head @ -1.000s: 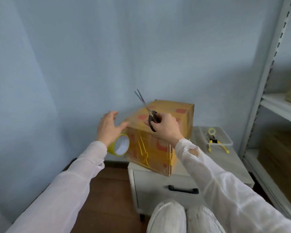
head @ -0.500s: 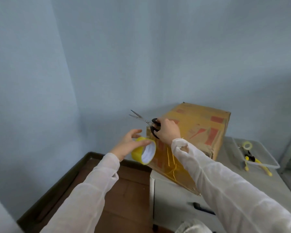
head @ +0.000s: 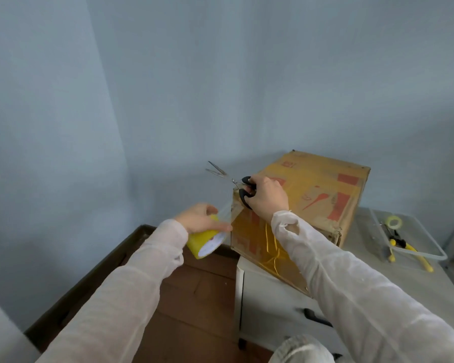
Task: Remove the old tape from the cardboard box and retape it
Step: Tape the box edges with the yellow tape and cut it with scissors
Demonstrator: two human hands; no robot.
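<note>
Tape strip stretched between roll and box corner, scissors in the other hand.

White worktop (head: 372,260) fills lower right of frame. The cardboard box (head: 323,189) sits on it, right of centre, with yellowish tape over its near face. A clear tray (head: 442,256) at the right edge holds yellow-handled pliers (head: 404,244) and a small tape ring (head: 394,221). The yellow tape roll (head: 207,243) is left of centre, just beside the box, with the left hand (head: 197,218) grip wrapped round it. A clear strip (head: 230,210) runs from the roll up to the box's near top corner; can't tell if it's stuck there, blurry. The right hand (head: 268,197) is at that corner, its grip closed through the black handles of the scissors (head: 220,172), blades slightly apart and pointing upper left.
</note>
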